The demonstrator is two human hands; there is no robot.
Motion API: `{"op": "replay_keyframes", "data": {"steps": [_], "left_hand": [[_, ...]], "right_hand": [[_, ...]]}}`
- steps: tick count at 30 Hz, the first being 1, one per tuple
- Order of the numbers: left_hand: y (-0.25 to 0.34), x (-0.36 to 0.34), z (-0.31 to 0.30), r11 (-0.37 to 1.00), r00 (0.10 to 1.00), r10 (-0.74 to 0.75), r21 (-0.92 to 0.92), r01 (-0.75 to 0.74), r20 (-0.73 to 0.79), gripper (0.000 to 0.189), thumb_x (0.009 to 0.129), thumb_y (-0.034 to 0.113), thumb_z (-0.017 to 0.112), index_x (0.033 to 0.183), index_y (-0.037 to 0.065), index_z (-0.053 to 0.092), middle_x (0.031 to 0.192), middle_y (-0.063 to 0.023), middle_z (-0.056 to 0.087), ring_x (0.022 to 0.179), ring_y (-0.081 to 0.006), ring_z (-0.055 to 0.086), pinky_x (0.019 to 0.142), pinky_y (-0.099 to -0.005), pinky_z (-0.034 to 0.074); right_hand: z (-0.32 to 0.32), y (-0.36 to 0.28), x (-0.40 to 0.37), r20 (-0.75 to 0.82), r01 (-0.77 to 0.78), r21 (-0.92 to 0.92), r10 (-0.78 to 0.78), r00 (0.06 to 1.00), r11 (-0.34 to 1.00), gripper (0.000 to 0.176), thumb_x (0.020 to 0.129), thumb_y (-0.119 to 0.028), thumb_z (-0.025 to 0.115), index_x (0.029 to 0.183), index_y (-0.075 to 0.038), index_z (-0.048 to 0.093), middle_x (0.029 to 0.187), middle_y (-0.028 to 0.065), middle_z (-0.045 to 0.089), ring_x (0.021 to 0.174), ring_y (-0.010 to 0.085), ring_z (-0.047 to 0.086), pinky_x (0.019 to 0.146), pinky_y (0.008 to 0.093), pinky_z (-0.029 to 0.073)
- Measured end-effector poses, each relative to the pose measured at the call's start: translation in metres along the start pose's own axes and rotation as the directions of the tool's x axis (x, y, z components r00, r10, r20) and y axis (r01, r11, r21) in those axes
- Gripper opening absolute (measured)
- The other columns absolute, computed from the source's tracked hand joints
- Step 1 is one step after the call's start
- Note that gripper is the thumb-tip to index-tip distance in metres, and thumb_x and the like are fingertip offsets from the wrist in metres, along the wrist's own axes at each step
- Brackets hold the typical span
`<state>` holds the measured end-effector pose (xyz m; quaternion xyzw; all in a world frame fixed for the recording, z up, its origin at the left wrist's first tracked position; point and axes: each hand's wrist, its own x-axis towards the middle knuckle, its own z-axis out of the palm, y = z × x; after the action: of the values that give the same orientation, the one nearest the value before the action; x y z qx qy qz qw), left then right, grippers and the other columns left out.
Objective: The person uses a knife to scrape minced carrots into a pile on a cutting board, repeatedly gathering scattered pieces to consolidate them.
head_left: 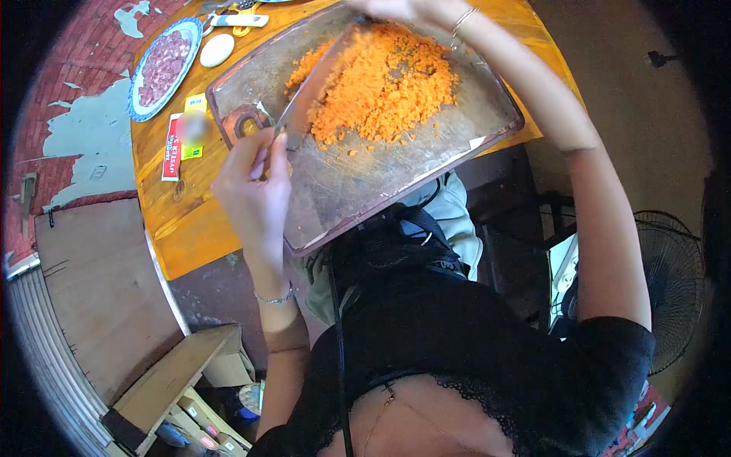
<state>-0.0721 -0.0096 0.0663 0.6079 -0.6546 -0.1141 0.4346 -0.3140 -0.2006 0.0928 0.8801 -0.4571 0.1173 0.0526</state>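
Note:
A knife (314, 82) stretches diagonally over chopped carrot (396, 84) on a worn, dark-rimmed cutting board (365, 183). My left hand (255, 171) pinches the near end of the blade between thumb and fingers, close to the board's left side. At the blade's far end is my right hand (392, 7), closed around the knife and partly cut off by the top of the view. Most of the carrot bits lie right of the blade, with a smaller strip to its left. An orange-brown ring-shaped item (245, 122) sits at the board's left edge, beyond my left hand.
Left of the board, a blue-rimmed plate (135, 99) of cut meat, a white egg (218, 50) and sauce packets (173, 148) rest on the wooden table (186, 244). A white-handled utensil (240, 20) lies behind them. A fan (670, 289) stands at the right.

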Motion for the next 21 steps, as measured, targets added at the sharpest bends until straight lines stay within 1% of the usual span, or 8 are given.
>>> {"op": "replay_keyframes", "data": {"steps": [6, 7, 9, 15, 16, 17, 19, 21], "left_hand": [[-0.002, -0.001, 0.006, 0.995, 0.999, 0.014, -0.1, -0.01, 0.035, 0.008, 0.077, 0.003, 0.07, 0.085, 0.001, 0.066, 0.075, -0.0102, 0.067, 0.068, -0.0165, 0.067, 0.064, -0.0269, 0.054], [0.0, -0.003, 0.006, 0.996, 0.998, 0.017, -0.09, -0.012, 0.056, 0.009, 0.077, 0.003, 0.07, 0.085, 0.001, 0.066, 0.075, -0.0101, 0.067, 0.067, -0.0168, 0.067, 0.063, -0.027, 0.054], [0.005, -0.001, 0.006, 0.997, 0.997, 0.028, -0.073, -0.023, 0.077, 0.009, 0.077, 0.002, 0.07, 0.085, 0.002, 0.066, 0.075, -0.0101, 0.067, 0.067, -0.0173, 0.067, 0.062, -0.0274, 0.055], [0.01, -0.005, 0.012, 0.985, 0.994, 0.07, -0.164, -0.056, 0.085, 0.009, 0.076, 0.0, 0.07, 0.084, 0.001, 0.066, 0.077, -0.0106, 0.066, 0.066, -0.0173, 0.067, 0.062, -0.0272, 0.055], [0.01, -0.007, 0.011, 0.987, 0.994, 0.07, -0.149, -0.057, 0.084, 0.009, 0.076, 0.0, 0.07, 0.084, 0.001, 0.066, 0.077, -0.0106, 0.066, 0.067, -0.0172, 0.067, 0.062, -0.0271, 0.055], [0.009, -0.008, 0.011, 0.99, 0.994, 0.069, -0.132, -0.058, 0.083, 0.009, 0.076, 0.0, 0.07, 0.084, 0.001, 0.066, 0.077, -0.0107, 0.066, 0.067, -0.0171, 0.067, 0.062, -0.027, 0.055], [0.006, -0.013, 0.012, 0.991, 0.996, 0.061, -0.123, -0.053, 0.059, 0.009, 0.077, -0.001, 0.07, 0.084, 0.0, 0.066, 0.077, -0.0107, 0.066, 0.067, -0.0169, 0.067, 0.062, -0.0267, 0.054], [0.004, -0.015, 0.016, 0.988, 0.998, 0.059, -0.143, -0.057, 0.009, 0.009, 0.077, 0.0, 0.07, 0.085, 0.0, 0.066, 0.077, -0.0107, 0.066, 0.067, -0.0167, 0.066, 0.061, -0.0262, 0.054]], "right_hand": [[0.009, 0.008, -0.012, -0.114, 0.025, -0.085, -0.034, 0.993, 0.996, 0.051, 0.086, -0.041, 0.044, 0.065, 0.002, 0.063, 0.072, 0.0253, 0.062, 0.072, 0.0404, 0.061, 0.07, 0.0474, 0.048], [0.033, 0.017, -0.016, -0.083, -0.041, 0.025, 0.043, 0.996, 0.999, 0.052, 0.086, -0.041, 0.044, 0.063, 0.003, 0.062, 0.068, 0.0247, 0.061, 0.068, 0.0402, 0.061, 0.066, 0.0472, 0.047], [0.021, 0.016, -0.016, -0.028, -0.056, -0.049, 0.055, 0.998, 0.997, 0.052, 0.085, -0.041, 0.044, 0.064, 0.002, 0.062, 0.068, 0.0245, 0.061, 0.069, 0.0395, 0.06, 0.069, 0.0461, 0.046], [0.013, 0.02, -0.013, 0.0, 0.038, -0.027, -0.038, 0.999, 0.999, 0.051, 0.084, -0.042, 0.046, 0.064, 0.001, 0.062, 0.069, 0.0237, 0.061, 0.072, 0.0383, 0.059, 0.076, 0.045, 0.043], [-0.003, 0.015, -0.013, -0.219, 0.133, -0.101, -0.153, 0.964, 0.986, 0.048, 0.082, -0.042, 0.049, 0.065, 0.002, 0.062, 0.07, 0.0227, 0.062, 0.071, 0.0378, 0.059, 0.076, 0.0455, 0.042], [-0.015, 0.007, -0.012, -0.158, 0.004, -0.104, -0.021, 0.987, 0.995, 0.046, 0.08, -0.04, 0.051, 0.063, 0.001, 0.061, 0.067, 0.0221, 0.061, 0.069, 0.0376, 0.059, 0.079, 0.046, 0.041], [-0.007, 0.005, -0.005, -0.206, 0.041, -0.021, -0.045, 0.978, 0.999, 0.045, 0.079, -0.039, 0.051, 0.06, 0.001, 0.061, 0.061, 0.0212, 0.059, 0.063, 0.0383, 0.057, 0.081, 0.0464, 0.04], [0.031, 0.018, 0.014, -0.48, 0.294, -0.025, -0.27, 0.835, 0.955, 0.046, 0.079, -0.039, 0.051, 0.057, 0.0, 0.059, 0.058, 0.0204, 0.057, 0.059, 0.0379, 0.056, 0.079, 0.0463, 0.039]]}}
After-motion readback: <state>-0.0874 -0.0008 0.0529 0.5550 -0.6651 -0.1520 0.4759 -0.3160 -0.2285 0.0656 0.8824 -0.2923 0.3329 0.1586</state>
